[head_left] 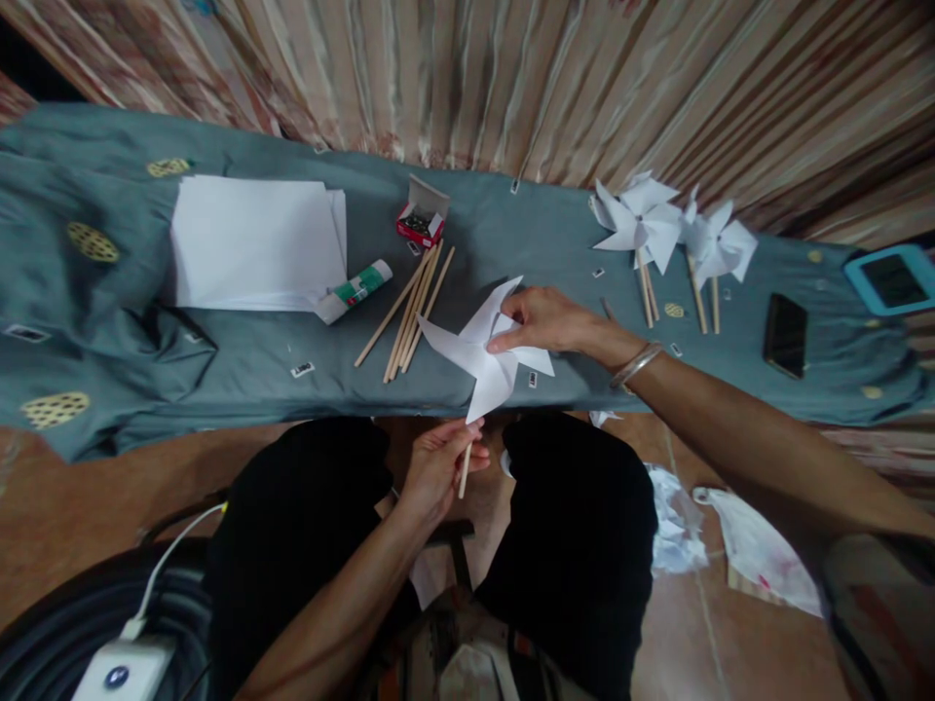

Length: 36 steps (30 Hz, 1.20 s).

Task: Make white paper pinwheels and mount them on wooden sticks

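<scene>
Currently, left hand pinches a thin round pale-wood stick just on the near side of a white folded-paper pinwheel, stick's long axis pointing up at it; join hidden. Right hand has thumb and fingers closed on the pinwheel, nearer its centre. Left of the pinwheel: loose pale-wood sticks; farther right: mounted white paper pinwheels.

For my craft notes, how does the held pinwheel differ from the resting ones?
The held pinwheel is single, the resting pinwheels grouped. The left hand grips the held pinwheel's stick, the right hand its blades; the resting pinwheels are untouched. Both have white blades and pale sticks.
</scene>
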Each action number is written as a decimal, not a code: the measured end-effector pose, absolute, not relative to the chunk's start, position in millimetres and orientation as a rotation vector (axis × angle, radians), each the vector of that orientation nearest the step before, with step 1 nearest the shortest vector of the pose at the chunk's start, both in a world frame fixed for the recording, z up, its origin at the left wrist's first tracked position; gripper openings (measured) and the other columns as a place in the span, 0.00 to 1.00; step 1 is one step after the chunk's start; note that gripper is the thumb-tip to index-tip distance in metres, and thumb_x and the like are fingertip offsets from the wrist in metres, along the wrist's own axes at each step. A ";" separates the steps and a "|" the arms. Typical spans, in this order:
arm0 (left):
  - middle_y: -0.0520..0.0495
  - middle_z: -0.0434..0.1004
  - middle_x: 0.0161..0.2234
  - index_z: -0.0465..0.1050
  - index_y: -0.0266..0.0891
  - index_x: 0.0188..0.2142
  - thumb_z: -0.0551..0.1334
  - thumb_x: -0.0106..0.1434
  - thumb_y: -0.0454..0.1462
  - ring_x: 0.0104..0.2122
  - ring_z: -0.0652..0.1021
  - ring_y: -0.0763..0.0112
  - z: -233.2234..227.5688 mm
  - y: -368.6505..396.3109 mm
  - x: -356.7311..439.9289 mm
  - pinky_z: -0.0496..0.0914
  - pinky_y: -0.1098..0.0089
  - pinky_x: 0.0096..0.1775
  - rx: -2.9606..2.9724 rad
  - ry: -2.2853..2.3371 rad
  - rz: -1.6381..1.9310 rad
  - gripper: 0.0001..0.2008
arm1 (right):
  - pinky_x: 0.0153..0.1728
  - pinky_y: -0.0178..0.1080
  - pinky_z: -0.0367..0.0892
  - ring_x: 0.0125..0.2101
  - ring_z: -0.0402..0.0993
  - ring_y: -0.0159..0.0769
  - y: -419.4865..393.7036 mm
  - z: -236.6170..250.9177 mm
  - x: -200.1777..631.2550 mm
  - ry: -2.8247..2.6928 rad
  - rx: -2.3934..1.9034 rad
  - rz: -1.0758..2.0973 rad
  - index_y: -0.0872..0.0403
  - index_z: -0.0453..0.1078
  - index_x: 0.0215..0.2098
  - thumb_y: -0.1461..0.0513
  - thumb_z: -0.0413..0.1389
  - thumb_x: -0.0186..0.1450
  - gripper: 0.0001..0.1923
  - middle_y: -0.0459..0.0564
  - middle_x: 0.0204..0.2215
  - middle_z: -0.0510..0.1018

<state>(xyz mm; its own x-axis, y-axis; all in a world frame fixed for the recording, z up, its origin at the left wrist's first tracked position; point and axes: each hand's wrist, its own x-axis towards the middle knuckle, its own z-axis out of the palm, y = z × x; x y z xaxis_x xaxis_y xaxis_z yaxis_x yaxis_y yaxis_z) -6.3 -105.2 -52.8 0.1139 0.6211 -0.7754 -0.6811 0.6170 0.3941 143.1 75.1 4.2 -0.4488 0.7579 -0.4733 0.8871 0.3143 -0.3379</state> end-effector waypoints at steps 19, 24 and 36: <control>0.52 0.74 0.21 0.80 0.31 0.28 0.77 0.41 0.36 0.19 0.74 0.79 -51.4 -104.6 -6.9 0.74 0.76 0.24 -0.114 1.010 0.921 0.15 | 0.26 0.36 0.51 0.23 0.62 0.30 89.5 5.5 132.0 2.290 1.329 -0.827 0.57 0.74 0.27 0.43 0.63 0.54 0.24 0.44 0.20 0.69; 0.51 0.75 0.20 0.80 0.31 0.28 0.78 0.37 0.39 0.19 0.74 0.78 -55.1 -105.0 -7.3 0.74 0.75 0.25 -0.082 1.015 0.920 0.18 | 0.28 0.37 0.54 0.25 0.65 0.32 93.6 5.8 129.0 2.270 1.273 -0.803 0.57 0.77 0.31 0.44 0.63 0.55 0.24 0.48 0.25 0.74; 0.50 0.75 0.18 0.80 0.32 0.28 0.78 0.37 0.43 0.19 0.74 0.76 -57.2 -104.0 -5.9 0.72 0.74 0.27 -0.063 0.997 0.901 0.21 | 0.28 0.36 0.54 0.27 0.67 0.33 101.7 6.0 123.7 2.182 1.286 -0.844 0.56 0.77 0.28 0.42 0.65 0.50 0.25 0.46 0.23 0.73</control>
